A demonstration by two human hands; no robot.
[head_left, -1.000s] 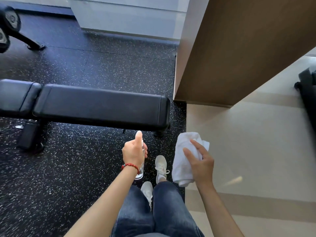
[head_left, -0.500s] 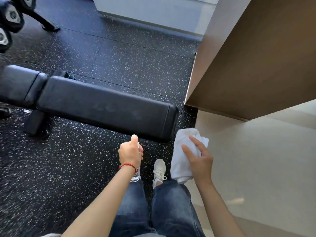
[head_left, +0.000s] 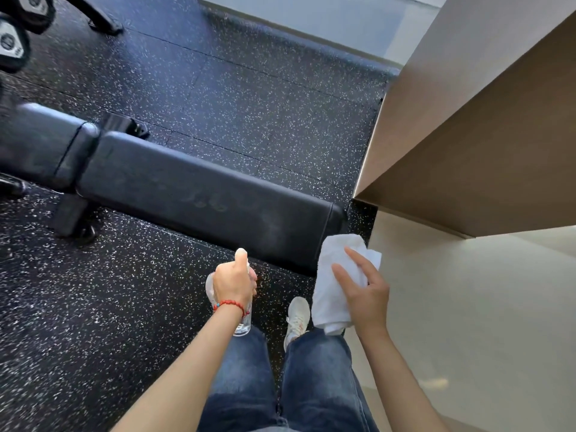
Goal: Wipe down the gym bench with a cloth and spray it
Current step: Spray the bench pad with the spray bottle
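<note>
A black padded gym bench [head_left: 193,188] runs from the left edge to just in front of me, its right end near my hands. Faint wet marks show on its pad. My left hand [head_left: 235,282], with a red bead bracelet, is wrapped around a small clear spray bottle [head_left: 242,325], thumb on top, just short of the bench's near edge. My right hand [head_left: 363,288] holds a folded white cloth [head_left: 336,269] beside the bench's right end, above the floor.
Black speckled rubber floor [head_left: 249,104] surrounds the bench; pale tile floor [head_left: 467,307] lies to the right. A brown cabinet block [head_left: 483,135] stands at the right, close to the bench end. Dumbbells [head_left: 12,42] sit at the top left. My jeans and a white shoe [head_left: 297,316] are below.
The view has shifted closer to the bench, which now sits lower and more slanted in frame. Both hands keep their grips and stay near the bench's right end.
</note>
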